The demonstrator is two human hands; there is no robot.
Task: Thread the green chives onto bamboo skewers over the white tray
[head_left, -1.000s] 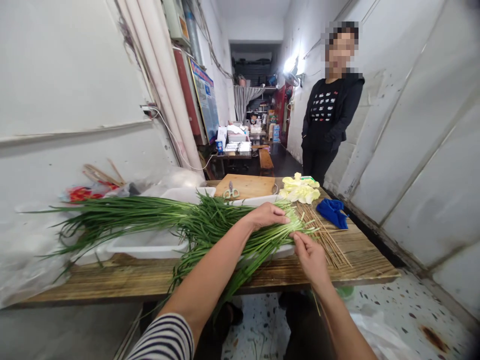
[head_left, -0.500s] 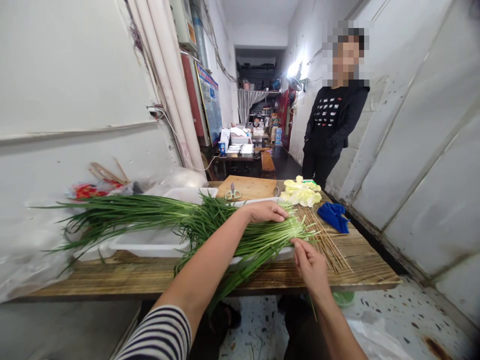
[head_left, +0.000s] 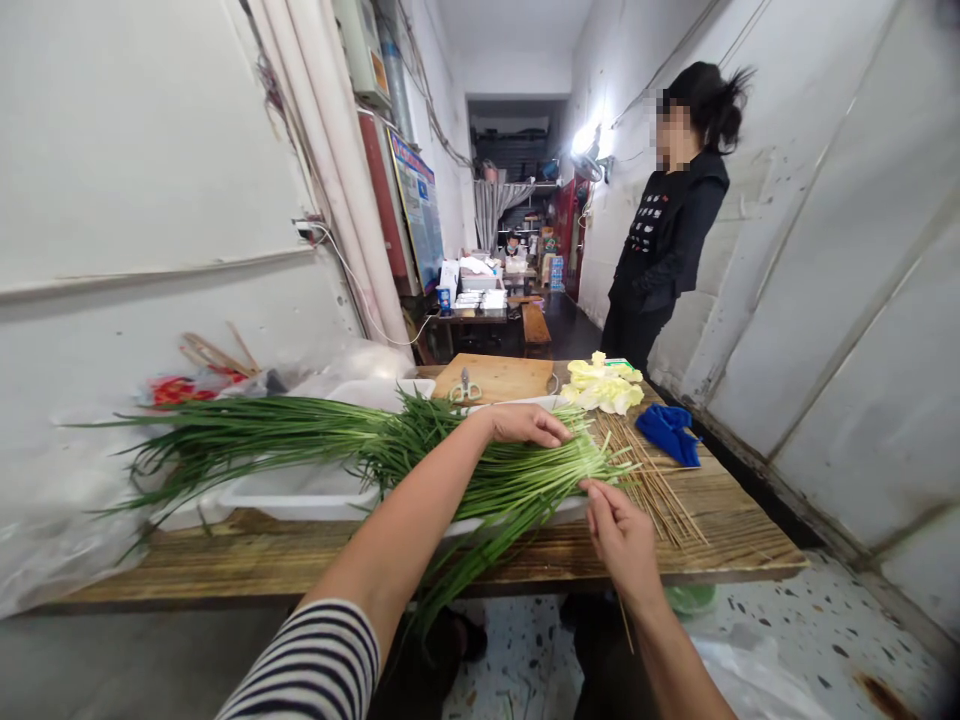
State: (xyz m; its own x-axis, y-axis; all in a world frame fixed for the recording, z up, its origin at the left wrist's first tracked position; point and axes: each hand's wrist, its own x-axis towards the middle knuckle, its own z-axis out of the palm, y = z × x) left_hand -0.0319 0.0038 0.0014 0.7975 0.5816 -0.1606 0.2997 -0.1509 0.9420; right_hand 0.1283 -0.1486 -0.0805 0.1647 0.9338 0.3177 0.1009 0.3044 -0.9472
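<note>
A large heap of garlic chives (head_left: 517, 480) lies across white trays (head_left: 300, 497), pale stem ends pointing right and green leaves left. My left hand (head_left: 531, 425) reaches over the heap, its fingers bent and closed on chives near the stem ends. My right hand (head_left: 622, 525) is pinched shut at the near edge of the stem ends. A thin wooden skewer (head_left: 625, 625) sticks out below this hand; its upper part is hidden by the fingers. More wooden skewers (head_left: 660, 490) lie loosely on the table just right of the stems.
On the wooden table (head_left: 742, 520) are a cutting board (head_left: 517, 378) with scissors (head_left: 465, 388), yellow cabbage leaves (head_left: 604, 385) and a blue cloth (head_left: 667, 433). Plastic bags (head_left: 67, 500) lie left. A person in black (head_left: 660, 240) stands beyond the table's right end.
My left hand has shifted slightly left along the stems. My right hand stays nearly in place, with the skewer end showing below it. The standing person has turned to the left.
</note>
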